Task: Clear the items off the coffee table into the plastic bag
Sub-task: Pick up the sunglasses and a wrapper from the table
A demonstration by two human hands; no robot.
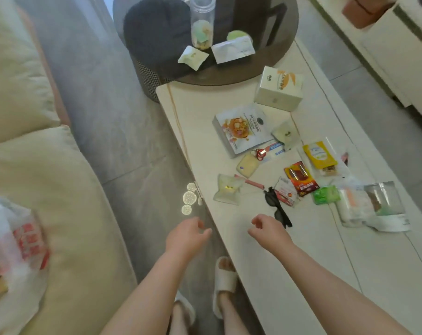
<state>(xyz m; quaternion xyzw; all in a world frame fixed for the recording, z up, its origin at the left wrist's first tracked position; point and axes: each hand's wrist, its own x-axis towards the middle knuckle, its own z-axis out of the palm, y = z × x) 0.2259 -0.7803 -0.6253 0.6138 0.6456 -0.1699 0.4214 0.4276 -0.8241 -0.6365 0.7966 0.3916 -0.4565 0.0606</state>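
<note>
The white coffee table (289,274) carries several items: a white box (278,89), a flat snack pouch (242,128), a yellow packet (319,155), a red packet (300,178), a pale wrapped snack (228,189), black sunglasses (277,206) and a clear jar (383,206). The plastic bag (14,257), white with red print, lies on the sofa at the far left. My left hand (188,235) hovers at the table's near edge, fingers loosely curled and holding nothing. My right hand (268,229) hangs over the table just beside the sunglasses, also holding nothing.
A round dark side table (272,59) at the far end holds a clear canister (202,25) and small packets. The beige sofa (48,189) runs along the left. Grey floor lies between sofa and table, with my slippered feet (225,281) on it.
</note>
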